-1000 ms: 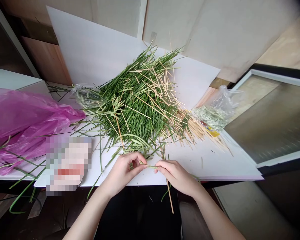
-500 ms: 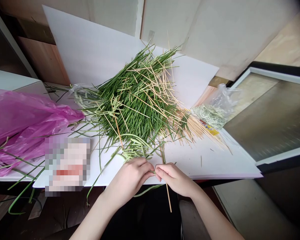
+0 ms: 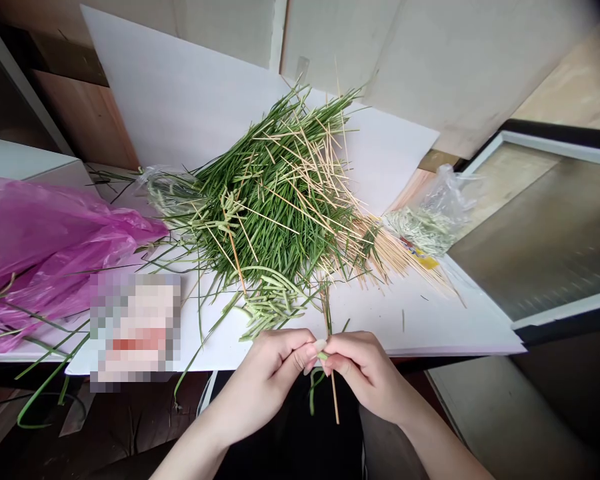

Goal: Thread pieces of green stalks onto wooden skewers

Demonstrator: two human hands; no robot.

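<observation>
In front of me, at the table's front edge, my two hands meet with fingers pinched together. My left hand and my right hand both grip a thin green stem; only a short bit shows between the fingertips. A loose green end dangles beneath them. A thin wooden stick runs under the hands and sticks out past the table edge; I cannot tell whether a finger touches it. Just beyond my left hand lies a small heap of cut pale green stem pieces.
A large pile of long green grass-like stems covers the middle, with wooden sticks strewn over its right side. A pink plastic bag lies left, near a blurred-out patch. A clear bag sits right, on the white table.
Both hands have shifted slightly and turned at the pinch, with the fingertips nearer each other. The green end under them now hangs down instead of trailing left.
</observation>
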